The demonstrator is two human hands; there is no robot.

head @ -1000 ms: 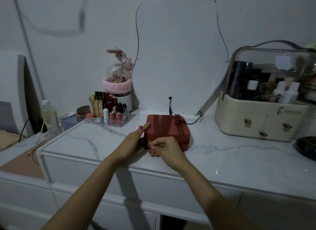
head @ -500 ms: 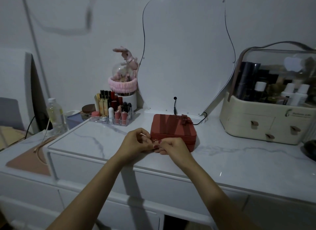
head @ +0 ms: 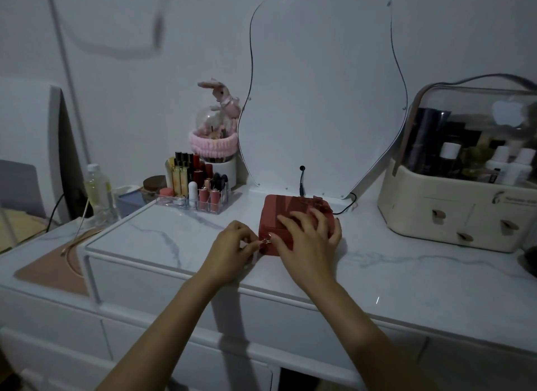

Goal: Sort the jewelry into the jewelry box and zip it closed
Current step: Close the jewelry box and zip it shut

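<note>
- Since half a second ago the right hand [head: 309, 239] has left the front corner of the jewelry box [head: 286, 216] and spread flat over its lid; the left hand [head: 232, 245] has stayed at that corner
- The left fingers are curled, their tips pinching the small metal zipper pull [head: 266, 241] at the box's near left corner
- The right fingers [head: 316, 216] lie straight and splayed on the lid, pressing it and gripping nothing; the thumb points toward the zipper pull, just beside it
- The box, red and with its lid down, sits on the marble tabletop [head: 406, 262] under the right palm; a bow [head: 319, 203] shows on the lid just past the fingertips
- Beyond the box stands a curvy white mirror [head: 319, 99] with a black cable [head: 302, 181] plugged in at its base
- Past the left fingers, a clear lipstick holder [head: 197, 198]; behind it a pink toy rabbit [head: 223, 98] on a glass dome
- Well out from the right hand, a cream cosmetics case [head: 453, 213] with a clear cover
- Far left, a plastic bottle [head: 97, 190]
</note>
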